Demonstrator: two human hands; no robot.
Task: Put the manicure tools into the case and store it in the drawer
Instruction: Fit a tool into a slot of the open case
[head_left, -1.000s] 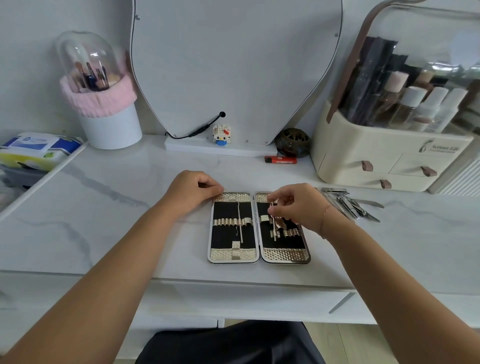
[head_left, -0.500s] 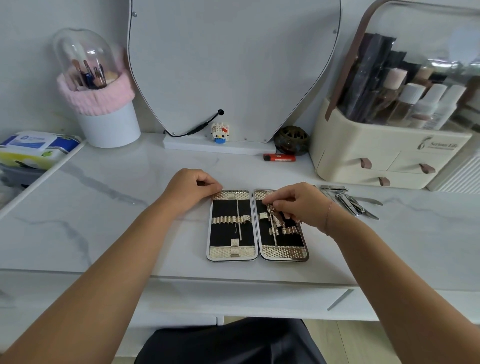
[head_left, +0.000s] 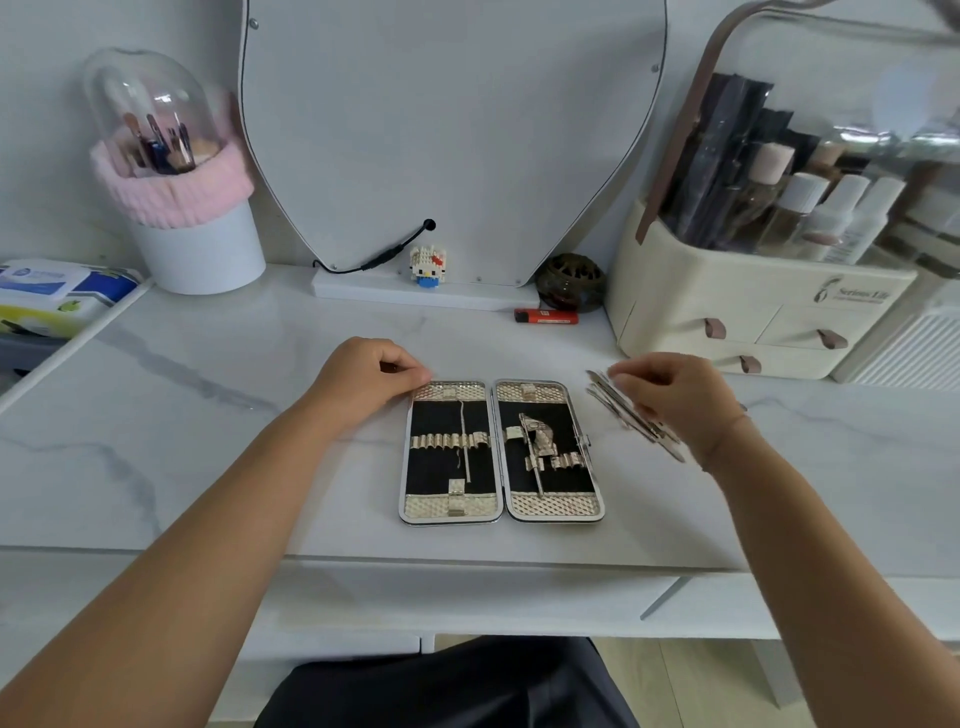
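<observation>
Some tools (head_left: 537, 441) in the open case (head_left: 451, 506), loose heap (head_left: 618, 410) alongside.

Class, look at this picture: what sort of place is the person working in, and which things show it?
Most likely a dressing table at home: a large mirror stands at the back, a cosmetics organiser holds bottles, and a brush holder keeps makeup brushes under a clear dome.

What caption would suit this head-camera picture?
Left hand touches the open manicure case; right hand hovers over loose tools beside it.
</observation>
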